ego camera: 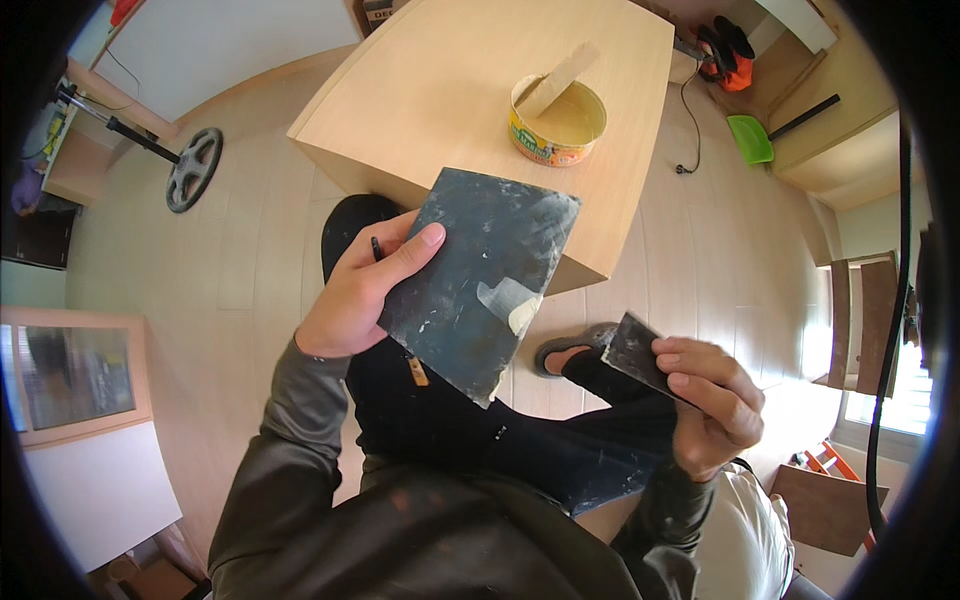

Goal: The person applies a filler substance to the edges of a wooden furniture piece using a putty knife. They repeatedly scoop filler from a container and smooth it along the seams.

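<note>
My left hand (367,292) grips a dark rectangular board (480,262) by its left edge, thumb on top. A dab of cream-coloured paste (523,315) sits near the board's lower right edge, beside a pale smear. A thin dark handle and a wooden tip show at the board's left side; whether they are one tool I cannot tell. In my right hand (716,397) is a small dark flat scraper (634,352), apart from the board. Past the board, a yellow tub (556,146) of cream-coloured paste stands on the wooden cabinet, with a flat wooden stick (559,79) leaning in it.
The light wooden cabinet (420,97) stands before my knees. A black cable with a plug (686,169) and a green dustpan (750,139) lie to the right. A wheel-shaped base (194,170) is at the left. A black cable (889,337) hangs at the far right.
</note>
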`<action>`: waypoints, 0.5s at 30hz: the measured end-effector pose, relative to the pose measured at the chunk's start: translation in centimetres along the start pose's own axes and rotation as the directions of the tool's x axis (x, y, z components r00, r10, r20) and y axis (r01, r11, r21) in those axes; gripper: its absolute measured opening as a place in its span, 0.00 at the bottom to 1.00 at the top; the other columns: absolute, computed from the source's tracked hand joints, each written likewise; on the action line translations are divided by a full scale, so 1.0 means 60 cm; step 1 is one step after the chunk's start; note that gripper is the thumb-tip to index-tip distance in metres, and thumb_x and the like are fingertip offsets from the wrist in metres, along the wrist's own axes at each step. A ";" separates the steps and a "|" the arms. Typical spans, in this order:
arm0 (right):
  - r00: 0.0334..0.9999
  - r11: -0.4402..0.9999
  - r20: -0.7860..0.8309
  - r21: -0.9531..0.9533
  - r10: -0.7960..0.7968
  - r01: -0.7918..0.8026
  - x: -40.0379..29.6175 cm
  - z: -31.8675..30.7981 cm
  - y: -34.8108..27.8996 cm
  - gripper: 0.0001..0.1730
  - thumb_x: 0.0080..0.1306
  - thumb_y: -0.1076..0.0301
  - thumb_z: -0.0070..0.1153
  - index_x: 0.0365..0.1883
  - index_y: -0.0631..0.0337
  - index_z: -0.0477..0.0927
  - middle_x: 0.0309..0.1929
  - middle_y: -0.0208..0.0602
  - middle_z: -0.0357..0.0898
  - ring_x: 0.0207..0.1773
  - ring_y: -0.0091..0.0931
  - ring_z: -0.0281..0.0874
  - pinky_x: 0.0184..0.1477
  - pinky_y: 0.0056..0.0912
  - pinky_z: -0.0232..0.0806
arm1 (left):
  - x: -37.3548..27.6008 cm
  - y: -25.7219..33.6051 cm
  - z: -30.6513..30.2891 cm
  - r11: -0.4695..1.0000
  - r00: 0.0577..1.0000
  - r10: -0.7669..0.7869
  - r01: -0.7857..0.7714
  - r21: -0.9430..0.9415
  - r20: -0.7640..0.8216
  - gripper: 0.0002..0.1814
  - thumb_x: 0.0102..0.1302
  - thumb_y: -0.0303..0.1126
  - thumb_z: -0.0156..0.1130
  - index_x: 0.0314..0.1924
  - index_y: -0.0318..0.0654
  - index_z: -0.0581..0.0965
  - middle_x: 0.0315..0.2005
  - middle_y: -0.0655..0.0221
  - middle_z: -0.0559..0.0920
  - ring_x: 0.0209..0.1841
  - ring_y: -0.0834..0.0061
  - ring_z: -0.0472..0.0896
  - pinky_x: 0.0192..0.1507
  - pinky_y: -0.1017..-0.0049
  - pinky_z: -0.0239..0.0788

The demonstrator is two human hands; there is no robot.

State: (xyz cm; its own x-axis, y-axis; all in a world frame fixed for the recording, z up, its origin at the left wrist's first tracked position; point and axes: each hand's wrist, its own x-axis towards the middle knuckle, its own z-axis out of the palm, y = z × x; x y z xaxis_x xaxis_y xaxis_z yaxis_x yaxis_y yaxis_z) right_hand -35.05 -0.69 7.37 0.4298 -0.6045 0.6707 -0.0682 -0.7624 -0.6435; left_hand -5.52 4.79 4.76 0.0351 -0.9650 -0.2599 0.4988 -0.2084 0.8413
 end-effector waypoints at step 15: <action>0.818 0.981 0.568 -0.095 -0.087 0.171 0.107 -0.003 -0.043 0.11 0.46 0.80 0.59 0.31 0.66 0.83 0.31 0.40 0.85 0.34 0.34 0.86 0.34 0.30 0.76 | 0.027 0.002 0.018 0.896 0.944 -0.265 0.164 0.414 0.199 0.19 0.73 0.43 0.56 0.47 0.31 0.77 0.32 0.79 0.78 0.36 0.90 0.72 0.42 0.83 0.66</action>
State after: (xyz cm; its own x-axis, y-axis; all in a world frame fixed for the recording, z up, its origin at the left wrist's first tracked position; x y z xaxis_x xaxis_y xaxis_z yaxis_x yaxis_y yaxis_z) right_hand -32.26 -2.67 13.38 0.8690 -0.2971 0.3956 -0.0793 -0.8730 -0.4813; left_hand -6.32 3.06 4.97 -0.2714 -0.8870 -0.3736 0.0943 -0.4108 0.9068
